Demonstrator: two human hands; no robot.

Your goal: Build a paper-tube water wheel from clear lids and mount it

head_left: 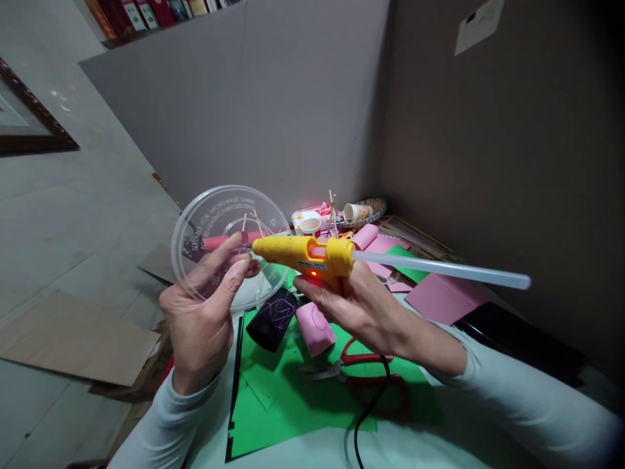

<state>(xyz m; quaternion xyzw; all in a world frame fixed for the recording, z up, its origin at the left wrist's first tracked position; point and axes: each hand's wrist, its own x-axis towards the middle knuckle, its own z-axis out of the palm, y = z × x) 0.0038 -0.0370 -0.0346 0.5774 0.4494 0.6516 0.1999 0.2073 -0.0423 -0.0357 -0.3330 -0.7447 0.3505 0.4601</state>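
My left hand [205,309] pinches a clear round plastic lid [229,195] with printed lettering, raised above the table and tilted. A pink-red strip [215,243] shows by my left fingertips; whether it is on the lid or behind it I cannot tell. My right hand [364,309] is wrapped round a yellow hot glue gun [293,251], its red light lit. The nozzle points left, close to my left fingertips. A long translucent glue stick [439,267] sticks out of the gun's rear. Beneath the hands lie a black roll [273,319] with purple scribbles and a pink roll [315,329].
Red-handled scissors [374,387] lie on a green sheet [297,417], near the gun's black cord [359,430]. Behind are paper cups [358,212], wooden sticks [333,212] and pink sheets [444,296]. Grey partitions [273,111] stand at the back; cardboard [73,339] is at left.
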